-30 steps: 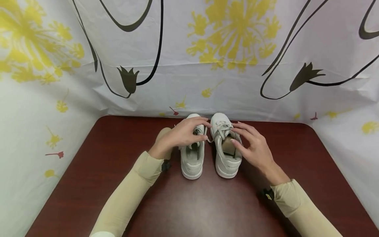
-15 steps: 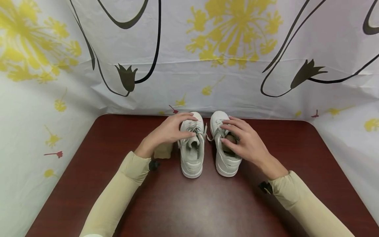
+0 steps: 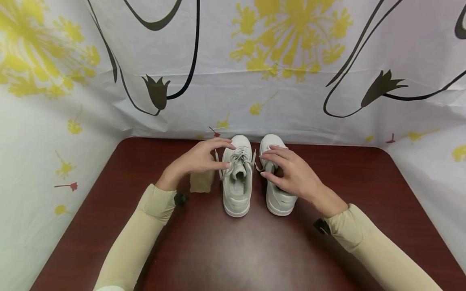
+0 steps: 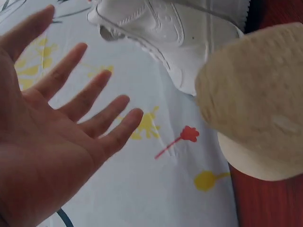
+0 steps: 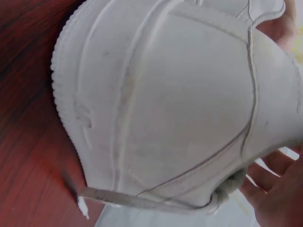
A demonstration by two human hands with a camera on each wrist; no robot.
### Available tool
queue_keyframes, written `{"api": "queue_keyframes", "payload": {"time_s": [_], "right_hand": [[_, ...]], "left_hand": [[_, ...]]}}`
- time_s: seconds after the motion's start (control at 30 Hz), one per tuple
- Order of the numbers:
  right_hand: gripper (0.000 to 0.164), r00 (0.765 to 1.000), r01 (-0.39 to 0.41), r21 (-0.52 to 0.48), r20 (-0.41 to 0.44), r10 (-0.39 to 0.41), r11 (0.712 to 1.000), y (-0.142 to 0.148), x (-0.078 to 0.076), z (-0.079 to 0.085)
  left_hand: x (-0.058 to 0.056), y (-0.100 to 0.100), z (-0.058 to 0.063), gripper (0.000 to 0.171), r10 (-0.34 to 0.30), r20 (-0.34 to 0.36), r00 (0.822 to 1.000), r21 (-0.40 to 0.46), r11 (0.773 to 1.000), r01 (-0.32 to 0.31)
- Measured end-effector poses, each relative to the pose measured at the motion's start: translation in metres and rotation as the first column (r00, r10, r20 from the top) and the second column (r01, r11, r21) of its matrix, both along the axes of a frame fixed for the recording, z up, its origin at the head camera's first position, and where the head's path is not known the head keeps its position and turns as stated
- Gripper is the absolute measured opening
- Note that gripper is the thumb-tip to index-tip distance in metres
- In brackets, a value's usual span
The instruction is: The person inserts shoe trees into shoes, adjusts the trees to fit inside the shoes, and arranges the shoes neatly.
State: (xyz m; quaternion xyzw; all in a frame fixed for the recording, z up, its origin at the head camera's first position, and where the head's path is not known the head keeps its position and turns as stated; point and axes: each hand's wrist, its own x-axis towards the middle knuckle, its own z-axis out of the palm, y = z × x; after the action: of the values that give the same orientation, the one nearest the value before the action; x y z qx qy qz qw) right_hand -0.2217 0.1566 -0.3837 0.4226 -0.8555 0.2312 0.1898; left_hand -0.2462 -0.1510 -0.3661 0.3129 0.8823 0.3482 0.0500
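Two white lace-up sneakers, the left one (image 3: 237, 204) and the right one (image 3: 279, 204), stand side by side, toes toward the back. My left hand (image 3: 199, 157) hovers beside the left sneaker's lace area, thumb and fingers apart. In the left wrist view its fingers (image 4: 97, 92) are spread and hold nothing. A tan piece with a rounded end (image 4: 255, 90) lies left of that sneaker, partly under my hand in the head view. My right hand (image 3: 295, 174) is over the right sneaker's tongue and opening, fingers loosely bent, hiding much of its laces.
The sneakers stand on a dark red-brown table (image 3: 233, 250) near its back edge. A white cloth (image 3: 204, 117) with yellow and dark flower prints hangs behind and at both sides. Loose lace ends (image 3: 254, 157) stick out between the sneakers.
My left hand has moved left, off the left sneaker's opening, uncovering its laces and the tan piece beside it. My right hand has shifted a little left over the right sneaker.
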Motion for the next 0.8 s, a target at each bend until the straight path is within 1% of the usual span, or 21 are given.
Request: {"api": "queue_keyframes", "payload": {"time_s": [0.13,0.27,0.33,0.43,0.63,0.7,0.8], "right_hand": [[0.045,1.0,0.003,0.043,0.02,-0.004,0.999,-0.005,0.001,0.003],[0.05,1.0,0.012,0.095,0.019,-0.014,0.995,-0.01,0.001,0.004],[0.054,1.0,0.018,0.116,0.017,-0.02,0.993,-0.013,0.001,0.006],[0.057,0.999,0.028,0.146,0.018,-0.031,0.989,-0.017,-0.001,0.008],[0.061,0.998,0.018,0.181,0.059,-0.029,0.983,-0.025,-0.006,0.012],[0.062,0.997,0.021,0.196,0.068,-0.035,0.98,-0.026,-0.007,0.012],[0.064,0.995,0.036,0.213,0.081,-0.054,0.976,-0.026,-0.008,0.013]], "left_hand": [[0.0,-0.005,0.002,0.062,-0.028,0.054,0.998,0.032,0.999,0.026],[0.002,-0.007,0.001,0.076,-0.037,0.088,0.995,0.029,0.999,0.035],[0.003,-0.008,-0.001,0.08,-0.031,0.082,0.996,0.019,0.999,0.03],[0.005,-0.009,-0.005,0.083,-0.017,0.074,0.997,0.002,1.0,0.017],[0.013,-0.019,-0.01,0.084,0.035,0.095,0.995,-0.049,0.998,-0.03],[0.015,-0.021,-0.011,0.086,0.052,0.098,0.994,-0.044,0.998,-0.048],[0.016,-0.023,-0.013,0.09,0.049,0.095,0.994,-0.021,0.999,-0.047]]}}
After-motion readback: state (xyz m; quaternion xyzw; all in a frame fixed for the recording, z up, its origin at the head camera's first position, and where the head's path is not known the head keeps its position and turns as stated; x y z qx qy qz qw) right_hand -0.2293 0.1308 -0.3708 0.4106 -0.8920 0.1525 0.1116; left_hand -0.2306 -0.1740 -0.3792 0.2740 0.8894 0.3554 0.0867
